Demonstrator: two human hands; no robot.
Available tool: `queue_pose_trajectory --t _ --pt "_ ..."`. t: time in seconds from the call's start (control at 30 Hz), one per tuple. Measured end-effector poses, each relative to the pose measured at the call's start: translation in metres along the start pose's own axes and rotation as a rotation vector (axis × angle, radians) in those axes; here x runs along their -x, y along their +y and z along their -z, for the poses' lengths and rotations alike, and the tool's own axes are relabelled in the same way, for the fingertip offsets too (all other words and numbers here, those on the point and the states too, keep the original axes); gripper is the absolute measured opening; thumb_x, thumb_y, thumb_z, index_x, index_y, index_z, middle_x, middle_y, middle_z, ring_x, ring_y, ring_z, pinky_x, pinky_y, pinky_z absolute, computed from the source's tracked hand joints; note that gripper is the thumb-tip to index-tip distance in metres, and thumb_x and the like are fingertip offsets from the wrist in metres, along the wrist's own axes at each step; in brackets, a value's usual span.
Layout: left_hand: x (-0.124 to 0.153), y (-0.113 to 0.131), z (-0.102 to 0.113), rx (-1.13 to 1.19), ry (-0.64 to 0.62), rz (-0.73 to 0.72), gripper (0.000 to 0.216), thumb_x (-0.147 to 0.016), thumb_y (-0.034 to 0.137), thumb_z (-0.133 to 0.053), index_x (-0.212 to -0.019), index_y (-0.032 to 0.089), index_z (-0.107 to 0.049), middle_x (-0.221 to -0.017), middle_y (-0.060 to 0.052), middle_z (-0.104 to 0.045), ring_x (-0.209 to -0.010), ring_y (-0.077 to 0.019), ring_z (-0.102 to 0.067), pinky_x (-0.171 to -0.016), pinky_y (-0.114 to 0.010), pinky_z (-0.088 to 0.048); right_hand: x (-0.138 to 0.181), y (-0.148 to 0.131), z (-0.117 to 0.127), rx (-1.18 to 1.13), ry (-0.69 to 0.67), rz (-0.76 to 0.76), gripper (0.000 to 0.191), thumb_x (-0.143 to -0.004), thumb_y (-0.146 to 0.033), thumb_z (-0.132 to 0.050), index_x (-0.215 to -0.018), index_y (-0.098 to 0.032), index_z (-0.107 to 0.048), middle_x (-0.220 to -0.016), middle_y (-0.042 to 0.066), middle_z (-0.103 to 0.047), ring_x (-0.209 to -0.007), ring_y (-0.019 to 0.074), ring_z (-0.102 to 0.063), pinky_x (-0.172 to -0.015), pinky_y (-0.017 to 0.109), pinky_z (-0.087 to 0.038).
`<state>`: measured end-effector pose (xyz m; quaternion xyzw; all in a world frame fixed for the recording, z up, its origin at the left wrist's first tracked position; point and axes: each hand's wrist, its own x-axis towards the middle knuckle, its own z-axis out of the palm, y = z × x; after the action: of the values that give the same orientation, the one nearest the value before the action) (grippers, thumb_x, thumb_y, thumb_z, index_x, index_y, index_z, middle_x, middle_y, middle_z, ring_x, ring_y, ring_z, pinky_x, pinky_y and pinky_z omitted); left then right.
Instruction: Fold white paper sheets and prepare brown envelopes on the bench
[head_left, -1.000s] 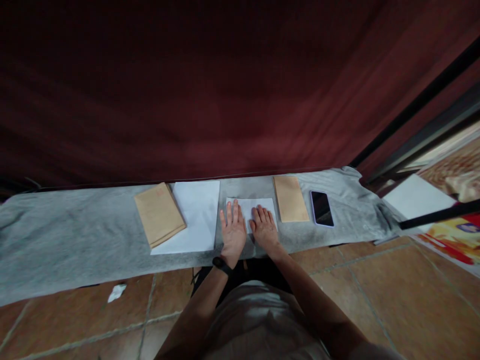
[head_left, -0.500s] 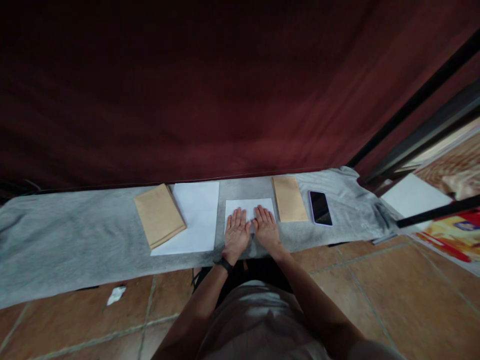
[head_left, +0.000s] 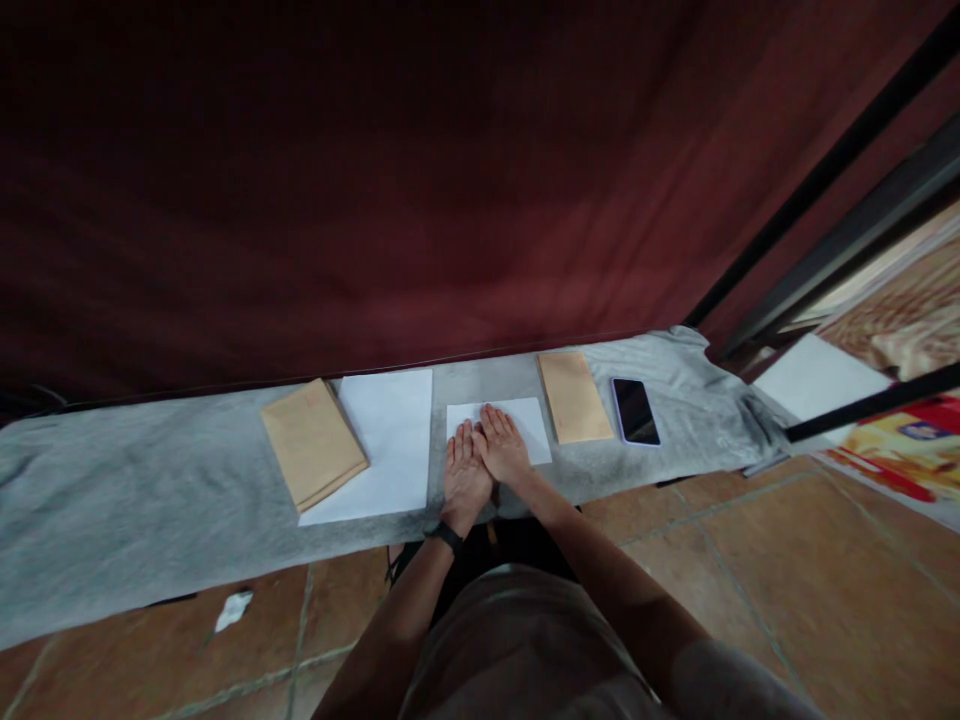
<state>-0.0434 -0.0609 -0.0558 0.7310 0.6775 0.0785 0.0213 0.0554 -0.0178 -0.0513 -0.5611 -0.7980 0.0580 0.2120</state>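
A white sheet of paper (head_left: 531,425), smaller than the one on the left and perhaps folded, lies flat in front of me. My left hand (head_left: 466,475) rests flat on its left part, fingers stretched forward. Beside it, my right hand (head_left: 504,445) is pressed flat on the paper's middle, its inner edge touching or overlapping my left hand. Both hands are open, palms down, and grip nothing. The paper's lower left portion is hidden under them. Just to the right lies a brown envelope (head_left: 574,398).
Left of my hands, a stack of brown envelopes (head_left: 313,440) partly covers larger white paper (head_left: 397,440). A phone (head_left: 636,412) lies at the right. Grey cloth (head_left: 165,500) covers the narrow bench. A dark red curtain (head_left: 420,200) hangs behind; a crumpled tissue (head_left: 233,610) is on the tiles.
My right hand has slid left across the paper, from its right part up against my left hand. The paper's right side is now uncovered. My left hand stays nearly in place.
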Motion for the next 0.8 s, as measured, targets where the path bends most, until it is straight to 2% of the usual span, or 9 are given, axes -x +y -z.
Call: queue_pose_trajectory --t 0.1,0.2,0.3,0.43,0.57,0.63,0.8 --pt "0.000 0.001 0.001 0.007 0.031 -0.003 0.059 -0.098 0.019 -0.035 -0.155 0.005 -0.035 -0.164 -0.018 -0.029 -0.155 -0.0271 -0.021 -0.126 -0.047 -0.021 -0.003 0.008 -0.003 0.023 -0.001 0.012 0.052 -0.107 -0.037 -0.035 -0.147 -0.007 -0.050 -0.155 0.015 -0.047 -0.146 0.0240 -0.040 -0.122 0.042 -0.029" --pt "0.001 0.003 0.002 0.022 0.090 0.004 0.058 -0.101 0.027 -0.033 -0.155 0.006 -0.034 -0.163 -0.017 -0.032 -0.154 -0.0268 -0.023 -0.126 -0.048 -0.022 -0.001 0.028 0.000 0.067 0.015 0.018 0.051 -0.107 -0.036 -0.037 -0.149 -0.009 -0.047 -0.156 0.015 -0.045 -0.147 0.0245 -0.039 -0.122 0.044 -0.029" --pt "0.001 0.004 0.003 0.041 0.120 0.023 0.058 -0.103 0.032 -0.032 -0.156 0.009 -0.034 -0.163 -0.016 -0.032 -0.154 -0.0255 -0.023 -0.125 -0.047 -0.024 0.001 0.049 0.004 0.105 0.043 -0.010 0.053 -0.106 -0.036 -0.036 -0.150 -0.008 -0.046 -0.157 0.016 -0.044 -0.147 0.0270 -0.039 -0.120 0.046 -0.031" --pt "0.001 0.004 0.003 0.043 0.118 0.015 0.058 -0.104 0.033 -0.032 -0.155 0.008 -0.035 -0.163 -0.017 -0.032 -0.154 -0.0267 -0.024 -0.125 -0.047 -0.025 0.001 0.064 0.007 0.126 0.120 -0.075 0.058 -0.107 -0.039 -0.030 -0.151 -0.004 -0.043 -0.154 0.021 -0.045 -0.145 0.0298 -0.041 -0.118 0.049 -0.034" --pt "0.001 0.004 0.004 0.047 0.125 0.022 0.058 -0.104 0.034 -0.031 -0.156 0.007 -0.034 -0.163 -0.018 -0.031 -0.153 -0.0268 -0.025 -0.124 -0.047 -0.025 0.001 0.060 0.006 0.124 0.205 -0.159 0.060 -0.107 -0.037 -0.027 -0.149 0.002 -0.042 -0.151 0.027 -0.047 -0.143 0.0320 -0.044 -0.115 0.051 -0.038" --pt "0.001 0.005 0.004 0.046 0.122 0.023 0.058 -0.104 0.033 -0.031 -0.156 0.007 -0.034 -0.163 -0.018 -0.031 -0.154 -0.0266 -0.024 -0.125 -0.047 -0.024 0.006 0.052 0.005 0.112 0.220 -0.158 0.058 -0.107 -0.035 -0.028 -0.150 0.002 -0.042 -0.151 0.027 -0.047 -0.144 0.0321 -0.042 -0.115 0.052 -0.037" --pt "0.001 0.005 0.003 0.040 0.096 0.035 0.059 -0.103 0.033 -0.031 -0.157 0.007 -0.032 -0.164 -0.017 -0.028 -0.155 -0.0260 -0.021 -0.125 -0.047 -0.022 0.036 0.038 0.007 0.103 0.089 0.003 0.053 -0.106 -0.033 -0.034 -0.151 -0.007 -0.043 -0.156 0.018 -0.045 -0.148 0.0260 -0.037 -0.120 0.045 -0.032"
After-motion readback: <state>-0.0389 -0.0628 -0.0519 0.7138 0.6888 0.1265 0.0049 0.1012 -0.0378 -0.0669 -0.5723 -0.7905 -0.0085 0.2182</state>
